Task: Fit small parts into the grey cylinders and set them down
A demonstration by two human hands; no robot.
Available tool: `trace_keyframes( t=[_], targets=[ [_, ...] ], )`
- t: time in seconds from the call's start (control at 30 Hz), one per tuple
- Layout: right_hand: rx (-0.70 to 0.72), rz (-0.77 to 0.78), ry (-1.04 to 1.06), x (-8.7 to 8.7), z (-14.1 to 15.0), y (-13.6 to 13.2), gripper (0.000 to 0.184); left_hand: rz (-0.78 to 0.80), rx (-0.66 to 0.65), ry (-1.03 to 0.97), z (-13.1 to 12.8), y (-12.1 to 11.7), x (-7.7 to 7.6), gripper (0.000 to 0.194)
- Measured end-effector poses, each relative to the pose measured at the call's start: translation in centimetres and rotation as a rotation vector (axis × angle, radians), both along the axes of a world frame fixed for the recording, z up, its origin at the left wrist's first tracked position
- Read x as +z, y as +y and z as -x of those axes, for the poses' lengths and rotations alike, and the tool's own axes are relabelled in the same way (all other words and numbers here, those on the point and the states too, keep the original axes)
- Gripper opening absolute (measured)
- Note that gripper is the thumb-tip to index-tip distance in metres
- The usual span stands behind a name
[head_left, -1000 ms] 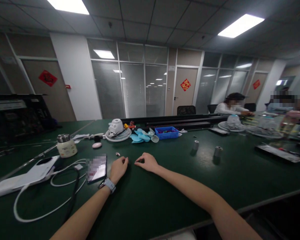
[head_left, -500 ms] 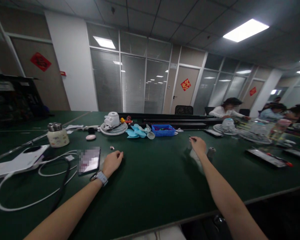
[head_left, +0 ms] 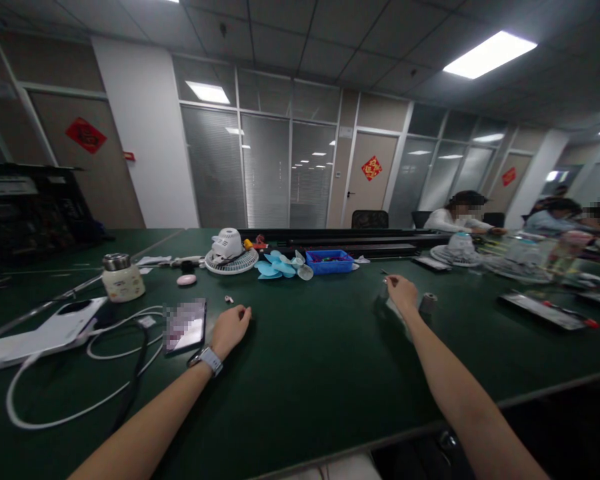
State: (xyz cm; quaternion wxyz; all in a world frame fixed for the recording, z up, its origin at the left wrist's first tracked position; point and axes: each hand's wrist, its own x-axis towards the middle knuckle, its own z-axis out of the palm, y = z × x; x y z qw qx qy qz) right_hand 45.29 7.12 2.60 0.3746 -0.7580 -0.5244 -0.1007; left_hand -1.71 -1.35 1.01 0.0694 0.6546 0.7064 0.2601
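Note:
My left hand (head_left: 231, 328), with a watch (head_left: 207, 361) on its wrist, rests on the green table with its fingers curled in and nothing visible in them. It is just right of a phone (head_left: 186, 325), and a white earbud (head_left: 229, 299) lies beyond it. My right hand (head_left: 403, 295) pinches a small thin thing (head_left: 385, 271) whose tip sticks out past the fingers; its kind cannot be made out. Something translucent (head_left: 396, 311) shows below that hand, partly hidden by it. Close on its right stands a small grey cylinder (head_left: 429, 304).
Beyond my hands are a blue basket (head_left: 329, 268), light-blue fan blades (head_left: 276, 268) and a white fan body on its grille (head_left: 227, 249). A jar (head_left: 123, 283), a white device (head_left: 45, 330) and cables are at left. A person (head_left: 457, 217) sits at far right.
The view has shifted slightly, so things at left appear further right and lower. Both hands keep nearly the same pose and place on the table.

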Motion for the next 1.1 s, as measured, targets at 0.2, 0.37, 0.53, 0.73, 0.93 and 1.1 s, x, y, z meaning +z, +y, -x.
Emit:
trace_keyframes(
  t=[0.2,0.37,0.53,0.73,0.93,1.1],
  targets=[
    [-0.008,0.035,-0.016,0.3,0.0,0.0,0.029,-0.015,-0.021,-0.014,0.2,0.2,-0.3,0.038],
    [-0.021,0.058,-0.013,0.0,-0.3,0.5,0.032,-0.011,-0.026,-0.006,0.2,0.2,-0.3,0.039],
    [0.012,0.061,0.079,-1.5,-1.2,1.0,0.055,-0.016,-0.016,0.009,0.2,0.2,-0.4,0.039],
    [0.097,0.047,0.141,-1.7,1.2,1.0,0.043,-0.039,-0.033,0.015,0.3,0.5,-0.6,0.039],
    [0.806,0.018,0.373,-1.0,15.6,-1.9,0.048,-0.043,-0.044,0.011,0.3,0.4,-0.6,0.039],
    [1.088,0.115,0.364,-1.5,23.5,-5.2,0.049,-0.057,-0.052,0.015,0.4,0.3,-0.9,0.04]
  ],
)
